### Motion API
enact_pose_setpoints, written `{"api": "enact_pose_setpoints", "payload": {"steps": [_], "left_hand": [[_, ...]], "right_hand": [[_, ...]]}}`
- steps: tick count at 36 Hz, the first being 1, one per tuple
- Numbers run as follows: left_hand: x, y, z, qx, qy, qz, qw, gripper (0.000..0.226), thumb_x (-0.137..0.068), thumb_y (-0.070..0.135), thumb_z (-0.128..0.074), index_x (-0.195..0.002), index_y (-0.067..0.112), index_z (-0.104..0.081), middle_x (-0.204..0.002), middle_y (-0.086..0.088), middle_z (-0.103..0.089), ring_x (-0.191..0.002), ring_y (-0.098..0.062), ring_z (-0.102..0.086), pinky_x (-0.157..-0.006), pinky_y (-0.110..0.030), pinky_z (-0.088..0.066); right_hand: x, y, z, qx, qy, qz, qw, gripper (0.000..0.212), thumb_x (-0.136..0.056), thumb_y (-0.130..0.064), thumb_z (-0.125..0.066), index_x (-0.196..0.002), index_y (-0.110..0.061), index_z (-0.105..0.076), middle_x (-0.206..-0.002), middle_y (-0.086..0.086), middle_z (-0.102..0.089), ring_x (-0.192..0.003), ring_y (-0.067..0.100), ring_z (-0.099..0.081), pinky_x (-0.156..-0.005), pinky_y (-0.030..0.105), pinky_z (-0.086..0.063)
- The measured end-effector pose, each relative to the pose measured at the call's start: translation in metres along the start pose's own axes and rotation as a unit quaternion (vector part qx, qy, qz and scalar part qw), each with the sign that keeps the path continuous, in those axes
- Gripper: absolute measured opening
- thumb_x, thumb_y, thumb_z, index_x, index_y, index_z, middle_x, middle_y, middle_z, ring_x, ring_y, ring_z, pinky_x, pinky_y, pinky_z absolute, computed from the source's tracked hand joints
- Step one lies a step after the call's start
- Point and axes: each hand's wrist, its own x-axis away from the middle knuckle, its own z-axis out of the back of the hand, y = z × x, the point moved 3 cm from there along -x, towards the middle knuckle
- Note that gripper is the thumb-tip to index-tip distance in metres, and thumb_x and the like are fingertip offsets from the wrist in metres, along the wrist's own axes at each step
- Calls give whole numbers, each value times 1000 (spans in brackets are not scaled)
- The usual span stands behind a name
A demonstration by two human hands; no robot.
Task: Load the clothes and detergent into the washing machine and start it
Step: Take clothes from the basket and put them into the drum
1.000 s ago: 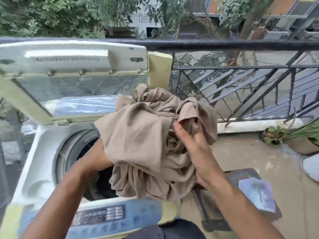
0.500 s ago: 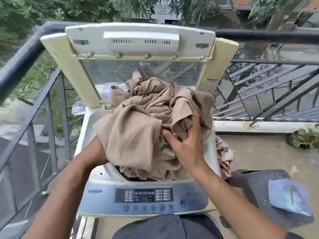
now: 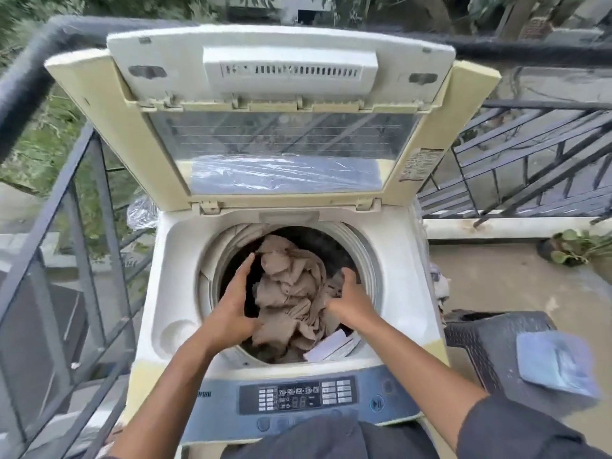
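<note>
The beige clothes (image 3: 291,293), earlier held above the washing machine (image 3: 397,293), now lie in its drum; left hand (image 3: 233,308) spread beside them, right hand (image 3: 349,299) gripping them

Beige clothes (image 3: 291,293) fill the cream-and-white washing machine (image 3: 397,293); its control panel (image 3: 298,397) is blue-grey, and right of it sits a dark woven stool (image 3: 490,346).

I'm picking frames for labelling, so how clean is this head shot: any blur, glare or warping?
Head view: soft daylight, no hard shadows; wide-angle bending bows the railing and lid; glare on the plastic wrap; the blue packet at the right edge is smeared; the beige clothes and both hands are fairly sharp.
</note>
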Motion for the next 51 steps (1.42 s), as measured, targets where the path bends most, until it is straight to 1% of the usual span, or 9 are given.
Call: {"api": "enact_pose_setpoints", "payload": {"steps": [2, 7, 17, 24, 30, 36, 43, 47, 51], "left_hand": [[-10, -2, -7, -18, -10, 6, 1000, 103, -84, -4, -66, -164, 40, -20, -167, 12, -28, -151, -23, -38, -114, -36, -44], [-32, -9, -29, -41, -86, 51, 994, 55, -103, 23, -61, -156, 30, -47, -162, 3, -45, -147, -15, -44, -106, -19, -34], [-40, 1, -40, -46, -86, 70, 993, 52, -102, 35, -64, -153, 32, -51, -155, 7, -51, -142, -21, -50, -116, -32, -40], [-24, 27, -39, -41, -45, 13, 998, 45, -97, 42, -65, -140, 35, -60, -135, 15, -66, -120, -11, -65, -109, -39, -53], [-2, 78, -44, 2, -4, -44, 999, 30, -101, 28, -65, -130, 37, -66, -124, 20, -69, -115, -3, -66, -101, -31, -54], [3, 131, -58, 32, 14, -107, 994, 26, -102, 26, -66, -124, 39, -71, -119, 23, -73, -110, 7, -66, -91, -17, -50], [-18, 197, -93, 57, -1, -162, 985, 27, -102, 14, -65, -122, 29, -72, -112, 16, -77, -107, 3, -70, -83, -7, -49], [-39, 235, -120, 49, -15, -169, 984, 25, -102, 19, -65, -121, 33, -72, -111, 18, -77, -106, 0, -71, -91, -25, -54], [-67, 270, -154, 49, -33, -166, 984, 26, -102, 13, -64, -119, 30, -73, -110, 14, -78, -101, -3, -72, -88, -27, -57]], "right_hand": [[1, -5, -3, 7, -10, 8, 1000, 91, -84, -23, -66, -161, -27, -17, -146, 9, -52, -119, 26, -59, -86, 33, -52], [-5, -8, -11, 45, -38, 11, 998, 88, -90, -31, -66, -161, -39, -15, -153, 11, -42, -129, 33, -55, -103, 43, -52], [7, -3, 0, 30, -26, 29, 999, 64, -97, -36, -63, -154, -28, -36, -140, 7, -53, -118, 24, -60, -96, 44, -58], [37, -1, 21, -74, 0, 95, 993, 29, -99, -35, -63, -127, -31, -62, -116, -13, -64, -107, 10, -64, -90, 35, -56], [69, 2, 51, -163, 48, 157, 973, 13, -97, -31, -67, -107, -35, -74, -100, -16, -72, -91, -7, -66, -77, 7, -47], [95, 19, 94, -245, 110, 207, 941, 12, -92, -28, -67, -98, -33, -76, -91, -8, -78, -87, 12, -74, -85, 33, -60], [95, 67, 154, -297, 183, 196, 916, 15, -99, -11, -64, -98, -20, -75, -84, 2, -78, -74, 9, -72, -65, 19, -53], [71, 108, 185, -272, 218, 161, 923, 20, -96, -12, -65, -94, -28, -76, -88, -7, -79, -81, 8, -74, -73, 34, -60], [41, 149, 215, -251, 222, 113, 935, 18, -93, -16, -66, -94, -31, -76, -88, -8, -78, -84, 12, -75, -77, 34, -61]]}}
